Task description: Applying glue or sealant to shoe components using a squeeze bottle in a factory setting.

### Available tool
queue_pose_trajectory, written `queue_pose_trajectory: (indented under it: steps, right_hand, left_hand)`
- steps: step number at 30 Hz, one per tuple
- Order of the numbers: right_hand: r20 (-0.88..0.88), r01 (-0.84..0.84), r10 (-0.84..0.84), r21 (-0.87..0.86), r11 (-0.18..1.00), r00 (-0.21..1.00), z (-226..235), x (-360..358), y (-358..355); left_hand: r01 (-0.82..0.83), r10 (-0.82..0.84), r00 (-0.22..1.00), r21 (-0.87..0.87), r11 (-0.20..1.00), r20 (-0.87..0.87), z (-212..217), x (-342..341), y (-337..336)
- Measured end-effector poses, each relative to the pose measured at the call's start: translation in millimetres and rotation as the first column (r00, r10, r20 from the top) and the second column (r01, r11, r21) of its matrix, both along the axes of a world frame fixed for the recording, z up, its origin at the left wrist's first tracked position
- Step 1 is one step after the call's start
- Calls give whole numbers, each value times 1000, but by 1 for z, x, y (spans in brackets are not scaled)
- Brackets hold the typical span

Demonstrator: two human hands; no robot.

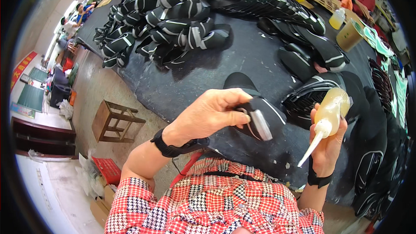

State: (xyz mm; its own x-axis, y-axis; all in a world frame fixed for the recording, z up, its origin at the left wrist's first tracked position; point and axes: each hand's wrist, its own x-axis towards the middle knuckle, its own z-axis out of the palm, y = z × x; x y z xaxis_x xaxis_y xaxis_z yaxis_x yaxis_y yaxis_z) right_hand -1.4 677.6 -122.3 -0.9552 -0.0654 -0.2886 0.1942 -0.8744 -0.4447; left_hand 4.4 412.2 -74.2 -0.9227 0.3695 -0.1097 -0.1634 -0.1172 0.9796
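Observation:
My left hand pinches the edge of a black fabric shoe upper with thin white piping. A pale grey-white strip shows along the edge by my thumb. The piece is held a little above the dark table, and its underside is hidden. In my right hand is a squeeze bottle of yellowish liquid, tilted so that its long white nozzle points down and to the left. The nozzle tip is apart from the black piece. Just beyond my left hand, another rounded black piece shows.
Heaps of black pieces with white piping cover the far left of the dark table. More stacked pieces lie beside my right hand. A cardboard roll and a yellow liquid bottle stand far right. Left of the table is a wooden stool.

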Motion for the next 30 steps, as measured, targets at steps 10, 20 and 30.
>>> queue_pose_trajectory:
  steps: [10, 20, 30]
  right_hand:
    - [-496, 454, -200, 468, 758, 845, 56, -39, -55]
    - [-508, 499, -194, 579, 644, 839, 47, -53, -75]
    - [-507, 488, -179, 583, 650, 843, 44, -58, -79]
  left_hand:
    - [-28, 15, 997, 182, 983, 75, -12, -13, -13]
    - [-15, -8, 994, 203, 979, 112, -17, -23, -18]
    - [-25, 8, 994, 163, 986, 108, -19, -25, -17]
